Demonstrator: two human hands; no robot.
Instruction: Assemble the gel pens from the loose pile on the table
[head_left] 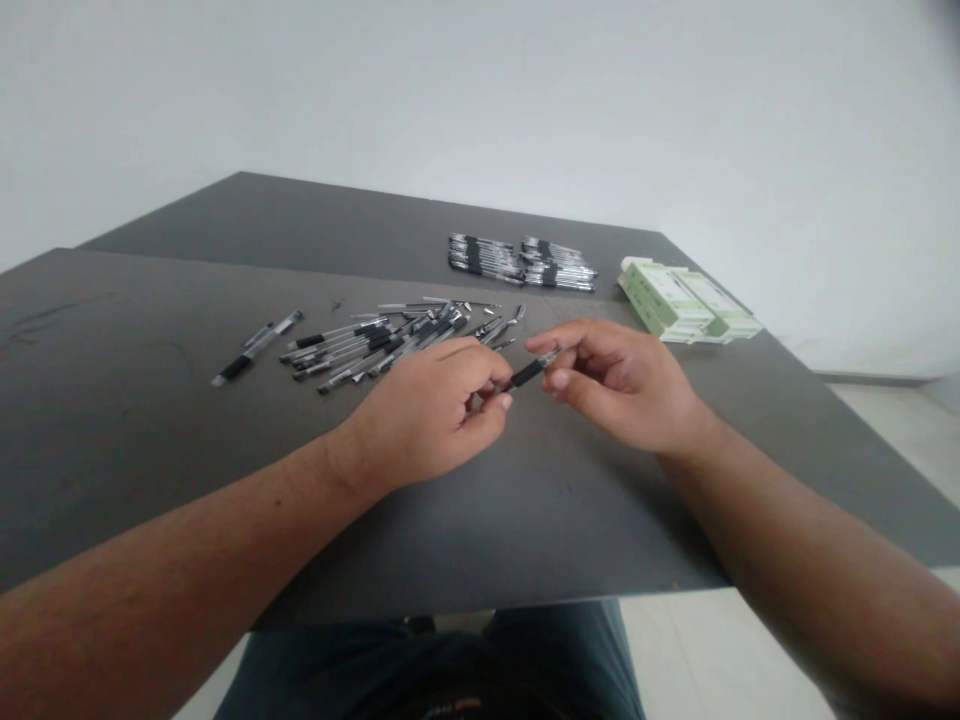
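Note:
Both hands hold one black-grip pen (529, 372) just above the dark table (150, 400). My left hand (431, 415) is curled round the pen's lower end, fingers closed. My right hand (619, 385) pinches the clear upper end between thumb and fingertips. Right behind my left hand lies a loose heap of pens and pen parts (382, 340).
A single pen (256, 347) lies apart at the left of the heap. A neat row of pens (521, 262) sits further back. Pale green boxes (686, 302) stand at the table's right edge. A white wall is behind.

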